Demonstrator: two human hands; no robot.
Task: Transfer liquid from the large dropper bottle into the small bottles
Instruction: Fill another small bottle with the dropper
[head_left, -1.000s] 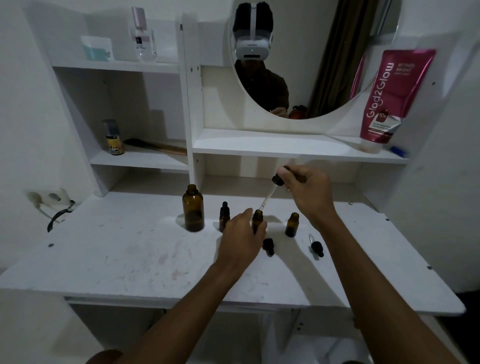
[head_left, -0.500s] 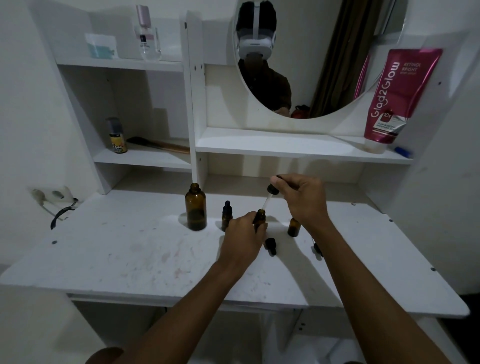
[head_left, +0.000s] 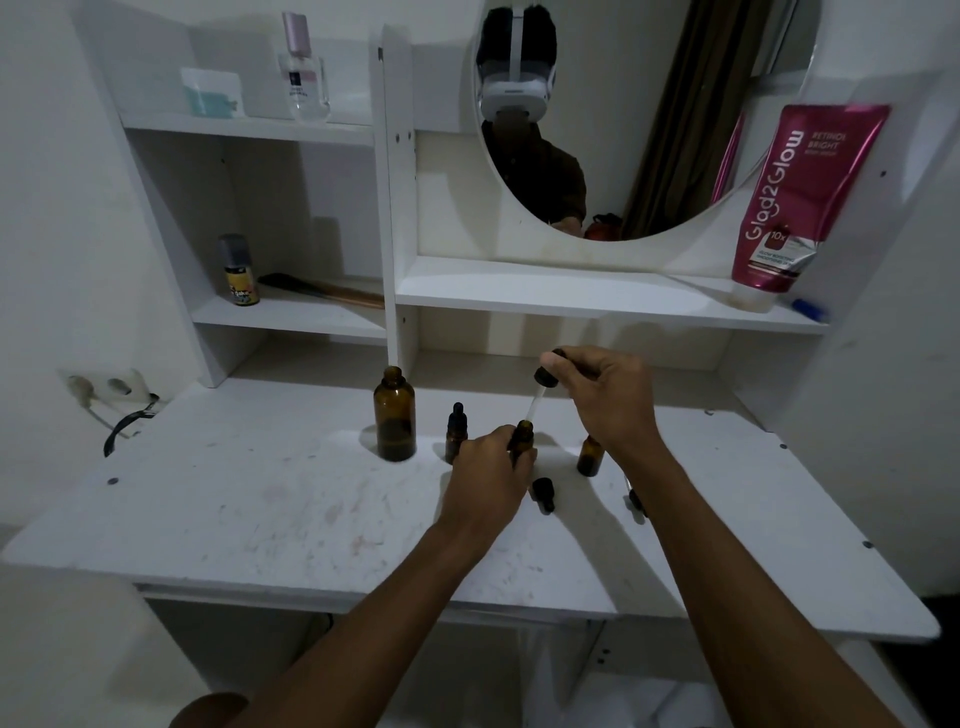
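The large amber bottle (head_left: 395, 415) stands uncapped on the white table (head_left: 260, 509). To its right stands a small amber bottle with a black dropper cap (head_left: 456, 434). My left hand (head_left: 488, 475) grips an open small bottle (head_left: 521, 436) upright on the table. My right hand (head_left: 605, 395) pinches the black bulb of the large dropper (head_left: 540, 392), whose glass tip points into that bottle's mouth. Another open small bottle (head_left: 589, 456) stands behind my right wrist. Two loose small dropper caps lie on the table, one (head_left: 543, 493) near my left hand, the other (head_left: 635, 501) mostly hidden by my right forearm.
Shelves rise behind the table with a round mirror (head_left: 644, 104), a pink tube (head_left: 795, 197), a blue pen (head_left: 808, 309), a small spray can (head_left: 239, 270), a brush (head_left: 322, 292) and a perfume bottle (head_left: 304, 67). A wall socket with a black cable (head_left: 111, 400) is at the left.
My right hand has lowered the dropper so its tip sits at the mouth of the small bottle. My left hand has stayed on that bottle.
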